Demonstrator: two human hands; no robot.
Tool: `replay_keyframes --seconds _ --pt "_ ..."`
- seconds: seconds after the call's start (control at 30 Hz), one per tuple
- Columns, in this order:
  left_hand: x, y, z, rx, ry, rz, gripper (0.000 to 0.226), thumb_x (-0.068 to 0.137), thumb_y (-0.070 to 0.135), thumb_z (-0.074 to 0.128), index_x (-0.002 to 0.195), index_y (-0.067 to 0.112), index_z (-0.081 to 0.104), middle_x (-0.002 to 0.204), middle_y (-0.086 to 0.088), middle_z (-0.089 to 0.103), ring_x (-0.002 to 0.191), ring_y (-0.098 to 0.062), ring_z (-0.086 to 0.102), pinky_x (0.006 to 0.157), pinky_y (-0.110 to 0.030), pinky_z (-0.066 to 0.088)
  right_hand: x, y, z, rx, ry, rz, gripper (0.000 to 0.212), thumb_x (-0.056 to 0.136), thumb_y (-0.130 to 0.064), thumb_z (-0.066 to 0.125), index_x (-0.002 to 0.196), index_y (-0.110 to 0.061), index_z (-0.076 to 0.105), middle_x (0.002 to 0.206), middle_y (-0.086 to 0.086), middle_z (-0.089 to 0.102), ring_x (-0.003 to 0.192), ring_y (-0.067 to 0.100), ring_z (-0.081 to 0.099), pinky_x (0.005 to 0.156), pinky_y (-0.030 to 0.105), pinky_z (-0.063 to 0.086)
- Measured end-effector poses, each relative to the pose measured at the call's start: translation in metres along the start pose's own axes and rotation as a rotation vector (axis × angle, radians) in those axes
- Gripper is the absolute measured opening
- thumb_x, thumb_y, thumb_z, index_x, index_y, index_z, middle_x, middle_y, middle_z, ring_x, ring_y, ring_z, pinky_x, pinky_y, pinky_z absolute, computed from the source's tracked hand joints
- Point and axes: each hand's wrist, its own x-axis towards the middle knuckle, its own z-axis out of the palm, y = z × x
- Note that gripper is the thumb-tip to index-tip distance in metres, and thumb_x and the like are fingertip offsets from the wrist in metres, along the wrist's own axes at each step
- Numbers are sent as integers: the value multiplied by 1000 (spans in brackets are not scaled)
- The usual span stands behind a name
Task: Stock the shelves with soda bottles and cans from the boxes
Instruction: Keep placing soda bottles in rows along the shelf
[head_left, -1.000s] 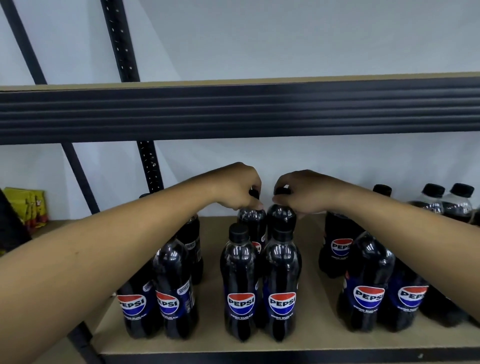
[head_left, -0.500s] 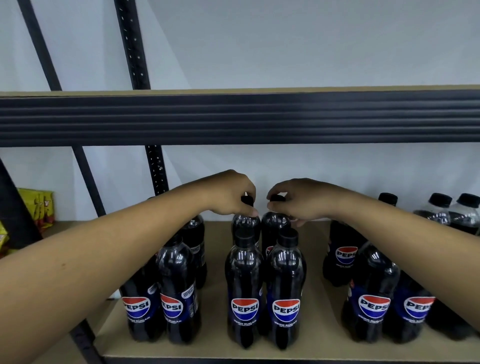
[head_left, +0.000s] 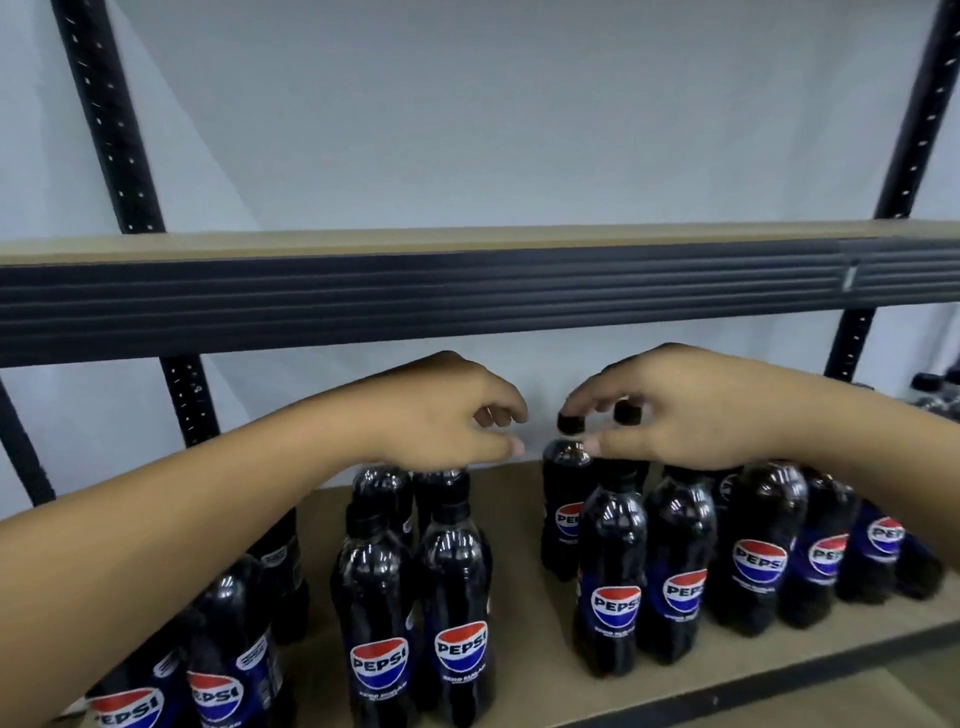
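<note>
Lower shelf (head_left: 519, 597), Pepsi bottles (head_left: 758, 545) upright in clusters, right hand (head_left: 675, 410) pinching black cap (head_left: 570, 439) of rear bottle (head_left: 563, 519) between thumb and forefinger, left hand (head_left: 447, 415) loosely curled, grasping nothing, just above middle cluster (head_left: 457, 597), upper shelf (head_left: 467, 291) overhead.

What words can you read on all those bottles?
"PEPSI": on the red, white and blue round logos of the dark plastic soda bottles.
The small white print under the logos: too blurred to read.
The white side labels on the leftmost bottles: too small to read.
</note>
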Motion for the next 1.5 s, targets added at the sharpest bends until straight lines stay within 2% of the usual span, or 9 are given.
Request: replay_keyframes --seconds 0.13,0.3,0.53,0.63,0.7,0.9,1.1,1.37,1.5 --pt "26 28 12 -30 -11 79 37 95 50 64 127 32 67 118 15 70 107 -4 64 97 -32 53 -30 25 0 27 -23 68 40 91 -48 69 131 -42 63 122 -23 66 111 -1 60 97 23 50" --pt "52 56 29 4 -37 125 40 93 55 64 126 32 66 113 14 70 102 -6 64 93 -34 54 -44 58 7 17 -69 131 46 89 -49 73 133 -42 61 125 -20 66 110 2 61 99 33 51" --pt "75 83 48 137 -171 17 42 90 64 63 119 33 65 93 10 67 86 -10 62 78 -34 55 -32 85 37 52 -167 118 52 93 -55 63 141 -37 52 127 -10 63 104 10 61 89 27 48" --pt "75 86 56 85 -206 -35 27 93 59 62 104 35 64 82 10 68 77 -8 64 72 -35 55 -33 90 50 194 -169 110 38 96 -52 60 131 -38 56 104 -8 72 71 5 73 68 19 51" --pt "74 90 58 129 -168 -68 32 95 57 61 112 30 65 82 9 65 76 -9 61 71 -38 54 -34 94 53 213 -116 56 34 96 -50 61 126 -37 58 88 -9 72 60 4 71 59 15 48" --pt "66 98 52 167 -193 -181 33 95 54 63 115 28 65 80 13 60 76 -2 54 61 -23 39 -30 102 64 279 -45 -57 32 95 -48 63 113 -22 66 71 -2 72 51 7 69 76 34 59" --pt "58 97 48 144 -238 -222 28 95 53 64 113 32 66 79 7 69 71 -3 57 61 -23 37 -26 95 64 290 -43 -105 27 96 -46 62 114 -27 65 72 -5 72 52 8 69 62 23 53" --pt "52 94 50 131 -187 -219 30 94 52 66 114 30 68 66 11 58 65 8 52 55 -12 37 -24 90 65 319 -72 -123 29 95 -50 63 114 -29 64 74 -6 72 54 6 69 72 31 59" --pt "49 89 50 84 -184 -216 29 94 54 64 115 35 67 65 38 58 68 19 53 56 -11 34 -29 96 57 410 -195 -107 39 96 -51 62 130 -35 55 91 -4 75 62 8 73 70 25 57"
